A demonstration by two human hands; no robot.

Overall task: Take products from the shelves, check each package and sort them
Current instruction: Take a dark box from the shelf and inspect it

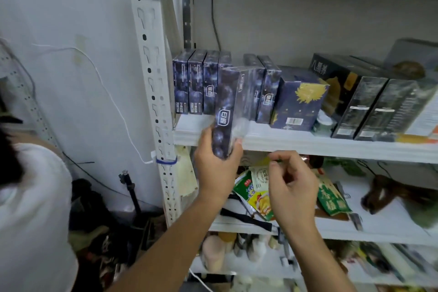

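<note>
1. A white rack (308, 147) fills the right side, with a slotted post (151, 78) at its left edge; three shelves are seen, one below another.
2. At the left edge a second person's white sleeve (30, 208) is seen against the wall (59, 54), down which a thin white cable (113, 102) is run to the post.
3. Black boxes (369, 106) are stood on end on the right of the top shelf, side by side and tilted.
4. A row of blue boxes (196, 83) is stood upright on the left of the same shelf, with a gap in the row behind the held box.
5. Between the row and the black boxes a blue box printed with a yellow durian (301, 102) is set, touching the last box of the row.
6. One blue box (226, 106) is held upright just in front of the top shelf's edge, clear of the row.
7. The grip of the left hand (216, 166) is closed round this box's lower end, thumb on the left face and fingers on the right.
8. The right hand (291, 185) is raised just below the shelf edge, beside the left; its grip is loosely curled, thumb and forefinger close together, and nothing is seen in it.
9. Green snack bags (253, 192) are lying on the middle shelf behind the right hand.
</note>
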